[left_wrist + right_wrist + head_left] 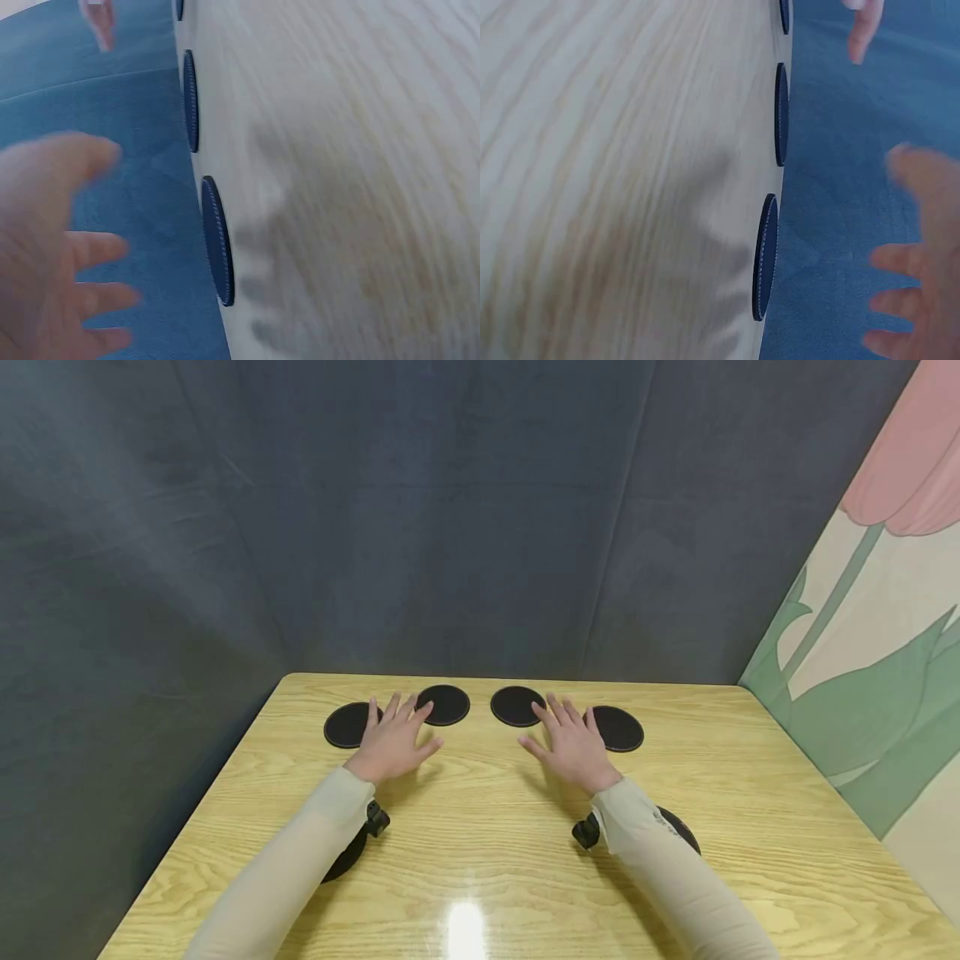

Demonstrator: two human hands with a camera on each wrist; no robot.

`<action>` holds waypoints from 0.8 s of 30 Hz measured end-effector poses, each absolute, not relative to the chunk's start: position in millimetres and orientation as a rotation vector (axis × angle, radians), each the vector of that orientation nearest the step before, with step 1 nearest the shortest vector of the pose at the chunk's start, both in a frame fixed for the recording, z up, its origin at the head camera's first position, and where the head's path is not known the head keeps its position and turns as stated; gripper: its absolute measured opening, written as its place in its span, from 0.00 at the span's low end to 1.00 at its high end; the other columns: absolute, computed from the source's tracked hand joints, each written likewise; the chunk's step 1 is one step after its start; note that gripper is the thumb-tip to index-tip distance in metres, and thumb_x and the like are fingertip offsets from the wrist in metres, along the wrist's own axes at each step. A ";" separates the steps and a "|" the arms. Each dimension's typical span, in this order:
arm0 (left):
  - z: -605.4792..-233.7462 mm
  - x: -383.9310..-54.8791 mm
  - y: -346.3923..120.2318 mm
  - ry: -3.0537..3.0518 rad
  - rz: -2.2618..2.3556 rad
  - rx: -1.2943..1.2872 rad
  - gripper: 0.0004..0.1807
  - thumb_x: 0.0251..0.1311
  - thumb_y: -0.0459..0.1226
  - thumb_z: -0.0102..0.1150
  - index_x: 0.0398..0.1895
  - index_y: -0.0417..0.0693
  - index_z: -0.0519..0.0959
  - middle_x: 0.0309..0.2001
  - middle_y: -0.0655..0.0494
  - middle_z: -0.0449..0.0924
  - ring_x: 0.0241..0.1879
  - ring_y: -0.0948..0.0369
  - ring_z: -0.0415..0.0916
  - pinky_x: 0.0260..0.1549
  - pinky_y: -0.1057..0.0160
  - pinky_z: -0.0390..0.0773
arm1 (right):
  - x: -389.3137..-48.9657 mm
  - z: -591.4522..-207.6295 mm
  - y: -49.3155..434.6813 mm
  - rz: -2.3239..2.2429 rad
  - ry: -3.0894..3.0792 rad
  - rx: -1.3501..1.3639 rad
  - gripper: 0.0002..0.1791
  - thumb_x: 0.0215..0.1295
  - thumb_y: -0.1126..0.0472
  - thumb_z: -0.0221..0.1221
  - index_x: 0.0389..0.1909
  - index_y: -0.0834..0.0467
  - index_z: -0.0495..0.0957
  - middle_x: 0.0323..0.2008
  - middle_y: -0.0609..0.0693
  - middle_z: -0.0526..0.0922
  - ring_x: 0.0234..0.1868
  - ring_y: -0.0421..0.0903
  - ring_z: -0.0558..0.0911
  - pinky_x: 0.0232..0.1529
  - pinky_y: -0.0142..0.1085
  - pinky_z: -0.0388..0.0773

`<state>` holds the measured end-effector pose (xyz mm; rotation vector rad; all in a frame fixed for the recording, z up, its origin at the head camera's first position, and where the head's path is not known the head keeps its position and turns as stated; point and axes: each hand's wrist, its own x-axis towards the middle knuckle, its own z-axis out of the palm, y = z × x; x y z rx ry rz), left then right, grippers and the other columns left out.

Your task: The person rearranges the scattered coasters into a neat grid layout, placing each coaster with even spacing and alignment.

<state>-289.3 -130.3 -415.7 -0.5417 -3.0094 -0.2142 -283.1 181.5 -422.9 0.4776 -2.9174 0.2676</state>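
My left hand [392, 745] hovers over the wooden table with its fingers spread, holding nothing. Near its fingertips lie a black round coaster [348, 727] at the far left and a second black coaster [447, 705] beside it. The right hand [576, 747] is also spread above the tabletop with nothing in it. Close to its fingers are a third black coaster [514, 706] and another coaster [618, 729] to the right. Both wrist views show a gap between hand and table, with shadows on the wood.
Partly hidden under the left forearm is a black disc [347, 858], and another disc [681, 830] lies under the right one. A dark blue curtain [450, 527] hangs behind the table [480, 810]. At right stands a flower-painted panel [862, 693].
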 end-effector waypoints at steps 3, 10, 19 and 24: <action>-410.5 -288.6 -130.0 -3.033 -0.221 -0.558 0.31 0.68 0.56 0.49 0.68 0.51 0.69 0.65 0.47 0.72 0.66 0.46 0.67 0.68 0.35 0.53 | -283.0 -420.5 181.3 0.301 -2.925 0.494 0.31 0.70 0.39 0.51 0.66 0.54 0.70 0.67 0.58 0.69 0.56 0.57 0.79 0.59 0.57 0.72; -406.3 -288.8 -129.7 -3.126 -0.316 -0.528 0.23 0.69 0.51 0.50 0.59 0.48 0.77 0.44 0.54 0.84 0.37 0.61 0.81 0.35 0.55 0.82 | -281.4 -412.9 178.3 0.450 -3.044 0.482 0.18 0.71 0.47 0.53 0.50 0.53 0.81 0.44 0.49 0.86 0.34 0.44 0.84 0.27 0.38 0.79; -404.6 -292.6 -130.2 -3.138 -0.356 -0.525 0.21 0.69 0.49 0.51 0.57 0.49 0.79 0.35 0.58 0.83 0.29 0.64 0.76 0.27 0.61 0.77 | -279.8 -403.1 173.5 0.683 -3.078 0.583 0.13 0.72 0.50 0.53 0.47 0.50 0.81 0.43 0.47 0.85 0.40 0.44 0.83 0.41 0.44 0.81; -401.9 -295.4 -132.5 -3.153 -0.434 -0.510 0.21 0.69 0.49 0.50 0.58 0.48 0.78 0.35 0.58 0.82 0.25 0.64 0.73 0.23 0.63 0.72 | -283.0 -397.0 168.0 0.788 -3.086 0.627 0.15 0.73 0.51 0.52 0.50 0.54 0.81 0.43 0.48 0.84 0.42 0.45 0.82 0.45 0.46 0.80</action>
